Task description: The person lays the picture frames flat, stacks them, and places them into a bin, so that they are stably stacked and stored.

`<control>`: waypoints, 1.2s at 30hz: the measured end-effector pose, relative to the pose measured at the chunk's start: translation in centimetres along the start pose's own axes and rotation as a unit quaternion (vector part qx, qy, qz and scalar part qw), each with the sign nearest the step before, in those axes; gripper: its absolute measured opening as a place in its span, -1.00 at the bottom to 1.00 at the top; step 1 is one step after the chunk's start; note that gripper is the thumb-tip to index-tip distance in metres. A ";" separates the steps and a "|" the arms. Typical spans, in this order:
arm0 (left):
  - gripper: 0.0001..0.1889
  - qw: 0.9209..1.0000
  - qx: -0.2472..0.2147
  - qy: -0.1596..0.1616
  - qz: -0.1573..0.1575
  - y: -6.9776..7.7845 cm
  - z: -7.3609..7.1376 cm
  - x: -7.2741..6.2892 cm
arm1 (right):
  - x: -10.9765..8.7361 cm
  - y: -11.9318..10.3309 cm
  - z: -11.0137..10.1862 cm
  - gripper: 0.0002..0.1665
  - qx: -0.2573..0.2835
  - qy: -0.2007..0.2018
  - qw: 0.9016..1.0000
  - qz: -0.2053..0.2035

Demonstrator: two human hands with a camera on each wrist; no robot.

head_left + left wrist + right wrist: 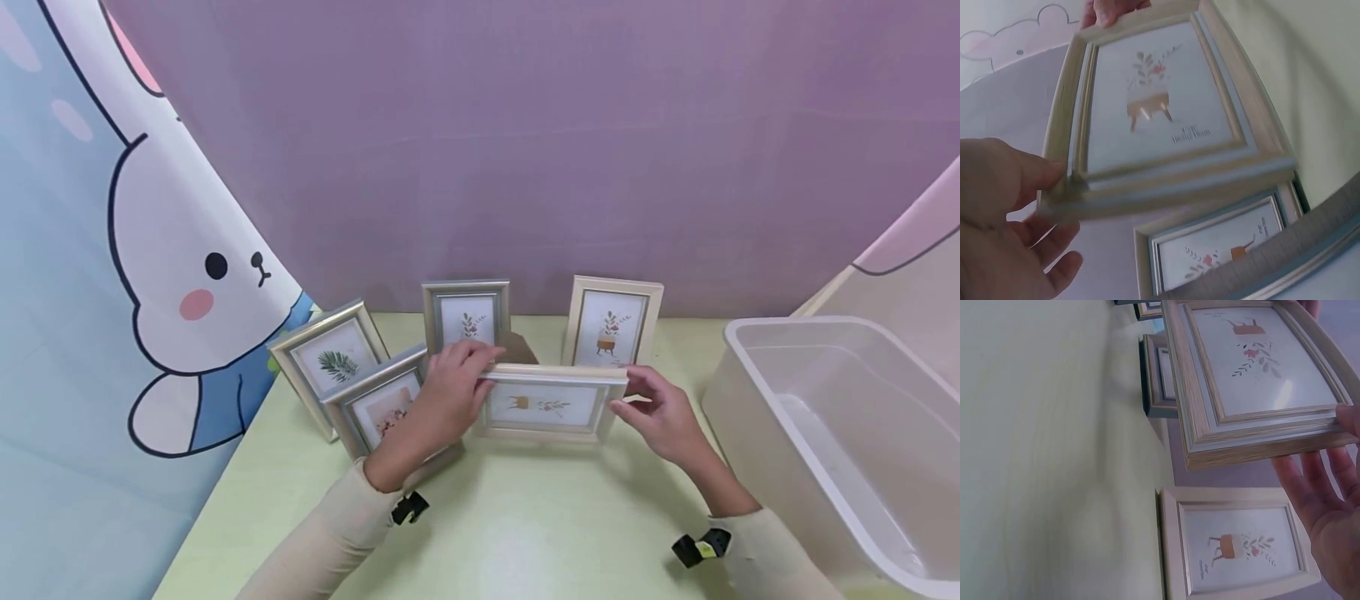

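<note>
Between my two hands is a picture frame (pixel 555 405) with pale wooden edges, turned sideways above the table. Its print is a plant in a brown pot on legs. My left hand (pixel 456 390) pinches one end, with its thumb on the front edge in the left wrist view. At the opposite end, my right hand (pixel 663 415) holds on, its thumb over the front and its fingers behind, as the right wrist view shows. A cream frame (pixel 612 323) and a grey frame (pixel 467 312) stand upright behind it. The lower part of the grey one is hidden.
On the left stand a gold-edged frame (pixel 330 367) with a green leaf print and a silver frame (pixel 382 408) with a flower print, partly behind my left arm. A large pale plastic bin (pixel 787 467) is at the right. A purple cloth (pixel 525 167) hangs behind the table (pixel 525 533).
</note>
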State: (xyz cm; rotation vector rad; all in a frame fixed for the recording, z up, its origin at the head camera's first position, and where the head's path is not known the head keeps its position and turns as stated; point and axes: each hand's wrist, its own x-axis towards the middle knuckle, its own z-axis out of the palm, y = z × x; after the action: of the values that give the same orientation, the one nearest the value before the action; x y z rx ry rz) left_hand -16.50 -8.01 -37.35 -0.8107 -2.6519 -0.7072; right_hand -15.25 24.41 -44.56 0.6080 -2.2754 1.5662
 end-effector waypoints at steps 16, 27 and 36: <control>-0.16 0.907 -0.381 -0.141 -0.112 -2.6 -1.4 0.2 | -0.6 0.1 -1.6 -0.46 0.057 -0.008 0.997 -0.043; 0.33 0.890 -0.412 -0.190 -0.040 -4.1 -0.3 0.6 | -0.6 -0.6 -2.8 -0.45 0.113 -0.044 0.991 -0.059; 0.55 0.850 -0.470 -0.238 0.013 -4.6 0.3 0.9 | -0.6 -0.5 -2.7 -0.45 0.141 -0.066 0.986 -0.064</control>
State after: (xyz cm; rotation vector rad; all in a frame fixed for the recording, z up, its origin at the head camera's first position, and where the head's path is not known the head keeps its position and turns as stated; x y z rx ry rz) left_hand -19.96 -10.77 -38.96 -1.3849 -2.5694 -2.1106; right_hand -14.37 26.91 -43.46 0.9363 -2.0692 1.8477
